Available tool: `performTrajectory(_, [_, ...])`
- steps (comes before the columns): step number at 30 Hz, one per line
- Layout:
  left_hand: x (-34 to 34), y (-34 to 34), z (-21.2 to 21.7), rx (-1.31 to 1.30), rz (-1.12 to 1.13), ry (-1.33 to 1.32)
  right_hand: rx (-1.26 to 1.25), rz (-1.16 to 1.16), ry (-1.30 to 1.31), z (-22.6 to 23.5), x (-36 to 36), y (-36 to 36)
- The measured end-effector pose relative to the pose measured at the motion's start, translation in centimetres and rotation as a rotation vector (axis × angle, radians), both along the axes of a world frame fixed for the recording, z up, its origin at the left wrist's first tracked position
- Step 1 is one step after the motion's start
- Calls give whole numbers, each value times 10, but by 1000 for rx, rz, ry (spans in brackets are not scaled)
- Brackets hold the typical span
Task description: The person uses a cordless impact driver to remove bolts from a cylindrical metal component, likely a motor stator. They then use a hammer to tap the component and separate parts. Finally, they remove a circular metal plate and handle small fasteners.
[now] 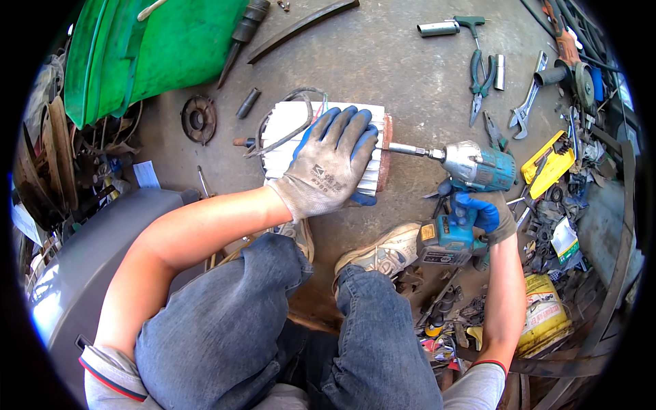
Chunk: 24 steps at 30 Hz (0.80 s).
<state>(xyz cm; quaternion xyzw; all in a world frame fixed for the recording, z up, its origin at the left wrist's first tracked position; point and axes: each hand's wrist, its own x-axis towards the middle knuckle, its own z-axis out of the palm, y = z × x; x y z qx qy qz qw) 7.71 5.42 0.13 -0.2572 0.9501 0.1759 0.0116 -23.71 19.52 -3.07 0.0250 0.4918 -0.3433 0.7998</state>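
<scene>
Bright, even daylight fills the view; shadows are soft and short. A pale glare sits on the smooth grey curved panel [82, 273] at lower left. Focus is sharp centrally, while fisheye bending and dark vignetting crowd the rim.

Left hand [333, 158] flat, right hand [478, 213] gripping.

Stained grey concrete floor [383, 61] strewn with tools and parts.

On it lie a white finned metal motor housing [287, 147], a rusty round flange [197, 119], green-handled pliers [480, 80], a steel adjustable wrench [526, 106], a yellow flat plastic case [548, 164], a curved dark metal strip [301, 27] and a yellow canister [543, 314].
</scene>
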Motion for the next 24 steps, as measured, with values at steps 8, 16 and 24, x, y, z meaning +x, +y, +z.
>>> performTrajectory(8, [-7, -17, 18, 215, 79, -21, -43, -39, -16, -14, -1, 2])
performTrajectory(16, [-18, -71, 6, 309, -19, -406, -169, 14, 112, -3, -4, -3])
performTrajectory(24, [-34, -83, 9, 504, -76, -457, 32, -199, -92, -28, 9, 29])
